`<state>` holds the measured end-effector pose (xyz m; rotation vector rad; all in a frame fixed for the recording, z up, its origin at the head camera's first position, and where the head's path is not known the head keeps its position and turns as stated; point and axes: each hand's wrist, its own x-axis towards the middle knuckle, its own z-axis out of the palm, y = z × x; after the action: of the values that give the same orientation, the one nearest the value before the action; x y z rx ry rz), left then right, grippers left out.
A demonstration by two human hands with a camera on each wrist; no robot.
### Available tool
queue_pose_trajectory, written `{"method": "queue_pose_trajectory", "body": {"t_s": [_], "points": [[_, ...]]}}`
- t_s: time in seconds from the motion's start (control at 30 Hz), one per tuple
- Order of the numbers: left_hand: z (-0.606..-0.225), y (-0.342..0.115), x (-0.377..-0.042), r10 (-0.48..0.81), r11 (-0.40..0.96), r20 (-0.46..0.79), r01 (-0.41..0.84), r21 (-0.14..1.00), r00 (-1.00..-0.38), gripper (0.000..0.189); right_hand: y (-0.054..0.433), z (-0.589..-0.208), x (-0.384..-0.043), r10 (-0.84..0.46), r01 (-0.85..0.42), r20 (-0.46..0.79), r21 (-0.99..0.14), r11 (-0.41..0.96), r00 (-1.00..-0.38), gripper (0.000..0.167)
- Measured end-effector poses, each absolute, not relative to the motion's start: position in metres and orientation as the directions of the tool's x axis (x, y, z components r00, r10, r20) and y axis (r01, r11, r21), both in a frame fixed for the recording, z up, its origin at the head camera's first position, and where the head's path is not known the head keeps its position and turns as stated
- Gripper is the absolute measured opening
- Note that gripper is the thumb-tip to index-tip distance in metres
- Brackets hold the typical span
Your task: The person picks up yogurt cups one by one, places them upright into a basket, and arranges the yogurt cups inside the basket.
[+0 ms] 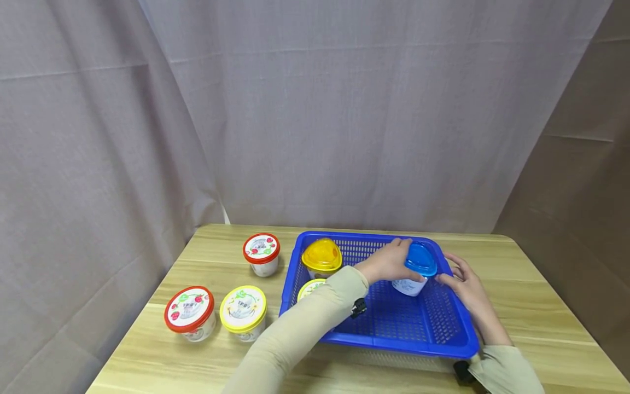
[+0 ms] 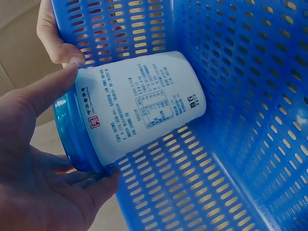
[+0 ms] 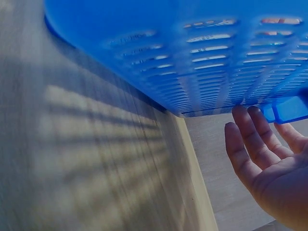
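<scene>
"What's nearest?"

"Along the bottom edge, the left sleeve (image 1: pixel 295 328) near the centre and the right sleeve (image 1: pixel 509 369) at lower right. Just beyond, at lower left, a red-lidded cup (image 1: pixel 190 311) and a yellow-lidded cup (image 1: pixel 243 311) stand side by side on the wooden table (image 1: pixel 546 306)."

"Further in?"

"A blue basket (image 1: pixel 394 343), right of centre. By its right side is the right hand (image 1: pixel 465 287), fingers apart and slightly bent; whether the fingertips touch the wall, I can't tell."

"And the left hand (image 1: pixel 391 261)?"

"Over the basket, pinching the blue-lidded cup (image 1: pixel 418 268) around its lid, between thumb and fingers."

"So where's that cup, relative to the hand?"

"Just right of the palm, inside the basket's upper right part. In the left wrist view, the hand is at left and the cup mid-frame, printed side showing. I can't tell whether its base touches the floor."

"Beyond?"

"In the basket's left end, a yellow-rimmed cup (image 1: pixel 310 285), partly hidden by the arm, then a yellow-domed cup (image 1: pixel 322 256). Left of those, outside, a second red cup (image 1: pixel 262 254). Behind everything, a grey curtain (image 1: pixel 344 120)."
</scene>
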<state>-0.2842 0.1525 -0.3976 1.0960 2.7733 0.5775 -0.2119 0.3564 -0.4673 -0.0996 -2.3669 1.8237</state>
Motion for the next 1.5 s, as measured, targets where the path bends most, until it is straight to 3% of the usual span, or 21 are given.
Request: {"method": "queue_pose_trajectory", "body": {"t_s": [0.77,1.1,1.3,1.5], "points": [[-0.403,0.149,-0.287,0.719,0.613,0.021,0.649,0.451,-0.694,0.102,0.356,-0.467,-0.21,0.149,-0.061,0.114,-0.946,0.319,-0.982,0.069],[-0.39,0.148,-0.289,0.729,0.567,0.12,0.694,0.444,-0.673,0.099,0.358,-0.467,-0.211,0.148,-0.051,0.108,-0.937,0.347,-0.983,0.069],[-0.367,0.144,-0.289,0.71,0.524,0.201,0.696,0.491,-0.675,0.1,0.36,-0.468,-0.212,0.158,-0.016,0.076,-0.936,0.352,-0.984,0.071],[-0.345,0.136,-0.289,0.708,0.522,0.226,0.712,0.47,-0.669,0.097,0.359,-0.466,-0.212,0.161,-0.01,0.067,-0.942,0.336,-0.985,0.074]]}}
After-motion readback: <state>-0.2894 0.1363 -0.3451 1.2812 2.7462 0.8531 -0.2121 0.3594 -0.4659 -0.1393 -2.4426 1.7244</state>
